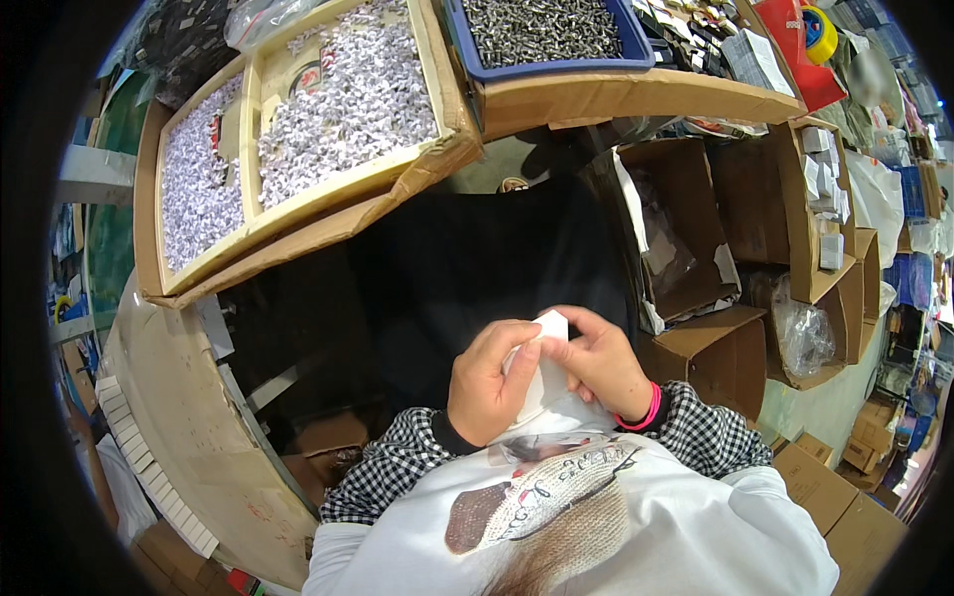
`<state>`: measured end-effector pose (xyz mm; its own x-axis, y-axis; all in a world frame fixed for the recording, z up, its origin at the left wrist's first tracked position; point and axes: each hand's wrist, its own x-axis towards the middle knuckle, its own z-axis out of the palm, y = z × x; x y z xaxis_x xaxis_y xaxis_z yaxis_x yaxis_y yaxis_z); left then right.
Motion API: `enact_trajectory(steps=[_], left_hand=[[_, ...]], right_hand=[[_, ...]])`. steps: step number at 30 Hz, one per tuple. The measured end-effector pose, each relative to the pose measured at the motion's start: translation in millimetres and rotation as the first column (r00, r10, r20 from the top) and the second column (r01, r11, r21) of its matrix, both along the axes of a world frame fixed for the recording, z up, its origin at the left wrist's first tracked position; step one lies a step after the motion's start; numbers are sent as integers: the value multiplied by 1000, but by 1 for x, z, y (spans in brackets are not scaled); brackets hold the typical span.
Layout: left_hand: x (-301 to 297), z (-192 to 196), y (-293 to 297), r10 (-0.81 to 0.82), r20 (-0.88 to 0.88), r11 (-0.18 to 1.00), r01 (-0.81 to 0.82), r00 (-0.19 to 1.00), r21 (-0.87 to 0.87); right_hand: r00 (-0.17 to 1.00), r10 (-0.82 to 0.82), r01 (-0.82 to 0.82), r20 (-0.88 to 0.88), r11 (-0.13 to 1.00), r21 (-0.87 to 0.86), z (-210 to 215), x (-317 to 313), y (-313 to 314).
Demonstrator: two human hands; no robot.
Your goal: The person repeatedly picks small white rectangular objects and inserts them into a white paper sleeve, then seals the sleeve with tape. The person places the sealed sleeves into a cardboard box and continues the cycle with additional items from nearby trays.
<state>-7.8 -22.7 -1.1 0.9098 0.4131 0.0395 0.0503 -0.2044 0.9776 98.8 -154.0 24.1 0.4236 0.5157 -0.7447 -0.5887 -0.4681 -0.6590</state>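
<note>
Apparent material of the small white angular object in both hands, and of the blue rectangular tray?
Small white angular object: probably matte paperboard, from its flat faces and crisp edges, though partly covered. Blue rectangular tray: likely plastic, slightly glossy, with rounded corners.

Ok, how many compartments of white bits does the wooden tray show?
2: the left compartment and the wider right compartment; more may be hidden beyond the top edge.

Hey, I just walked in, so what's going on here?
A person holds a small white item, seemingly a box, close to their body, with the left hand and right hand on either side. Beyond, a wooden tray holds many tiny whitish pieces, and a blue bin beside it holds small metal parts.
</note>
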Motion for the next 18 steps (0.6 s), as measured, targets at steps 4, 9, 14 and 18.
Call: enact_trajectory(steps=[4, 9, 14, 18], left_hand=[[-1, -7, -4, 86, -116, 983, -104, 990, -153], [-6, -15, -3, 122, -166, 944, -166, 979, -285], [-10, -26, 18, 202, -18, 658, -149, 979, -738], [-9, -40, 38, 258, -138, 238, -201, 956, -950]], right_hand=[[945, 215, -202, 248, 976, -78, -11, -13, -10], [612, 467, -509, 638, 850, -134, -28, -5, -26], [907, 291, -313, 306, 949, 28, -15, 5, -7], [750, 394, -514, 532, 853, 93, 17, 20, 43]])
